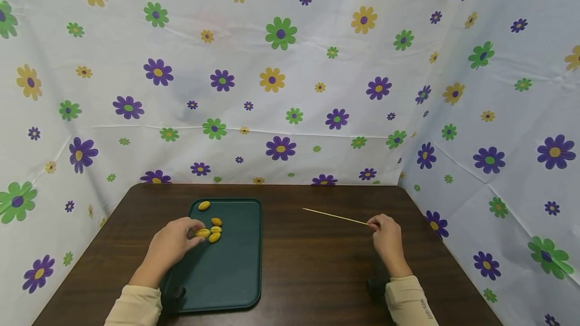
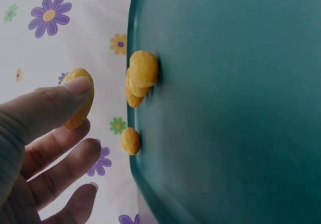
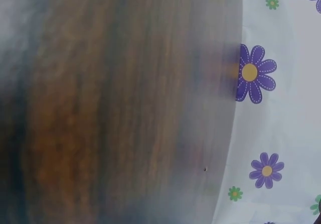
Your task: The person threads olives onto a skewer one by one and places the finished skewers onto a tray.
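Item: one yellow piece (image 2: 84, 108), seen over the far left part of the tray (image 1: 237, 260), clamped between thumb and fingertips of the left hand (image 1: 172, 244). Item: one stick (image 1: 335, 216), its end pinched by the right hand (image 1: 387, 238), its tip pointing left, well apart from the piece. Items: four loose pieces (image 1: 215, 229), on the tray. Handling, we judge: hold the piece by its sides, fingertips clear of the tip; keep the stick straight, gripped nearer its tip.

Green tray (image 1: 237, 270) on brown table (image 1: 312, 270)
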Demonstrator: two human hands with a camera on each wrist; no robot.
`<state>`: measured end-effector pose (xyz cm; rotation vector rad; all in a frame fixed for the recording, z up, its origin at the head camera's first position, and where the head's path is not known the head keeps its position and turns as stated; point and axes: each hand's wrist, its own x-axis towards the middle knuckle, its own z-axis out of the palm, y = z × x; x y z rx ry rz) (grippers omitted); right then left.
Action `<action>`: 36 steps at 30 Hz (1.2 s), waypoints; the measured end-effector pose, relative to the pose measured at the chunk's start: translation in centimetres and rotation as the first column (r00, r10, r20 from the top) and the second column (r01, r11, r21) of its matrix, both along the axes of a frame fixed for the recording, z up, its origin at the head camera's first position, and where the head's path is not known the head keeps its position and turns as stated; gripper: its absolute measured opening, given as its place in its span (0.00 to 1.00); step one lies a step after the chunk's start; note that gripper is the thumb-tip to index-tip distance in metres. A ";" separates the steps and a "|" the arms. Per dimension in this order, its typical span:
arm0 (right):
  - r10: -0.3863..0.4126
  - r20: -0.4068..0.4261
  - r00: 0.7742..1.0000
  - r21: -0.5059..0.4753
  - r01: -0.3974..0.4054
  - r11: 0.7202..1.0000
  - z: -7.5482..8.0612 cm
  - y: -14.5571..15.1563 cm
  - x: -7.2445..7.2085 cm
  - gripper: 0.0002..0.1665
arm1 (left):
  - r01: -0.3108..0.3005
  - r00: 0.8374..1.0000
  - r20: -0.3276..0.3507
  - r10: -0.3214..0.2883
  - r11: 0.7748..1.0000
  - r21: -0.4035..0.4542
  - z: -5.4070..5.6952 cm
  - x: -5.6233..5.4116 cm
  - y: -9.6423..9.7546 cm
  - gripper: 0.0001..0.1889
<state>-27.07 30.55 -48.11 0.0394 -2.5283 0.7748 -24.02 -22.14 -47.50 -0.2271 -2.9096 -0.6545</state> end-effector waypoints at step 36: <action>0.061 -0.105 0.993 -0.004 -0.062 0.998 -0.5 -1.7 -0.9 0.12 | 0.038 0.998 -0.044 -0.036 0.999 0.031 0.4 -0.4 1.4 0.13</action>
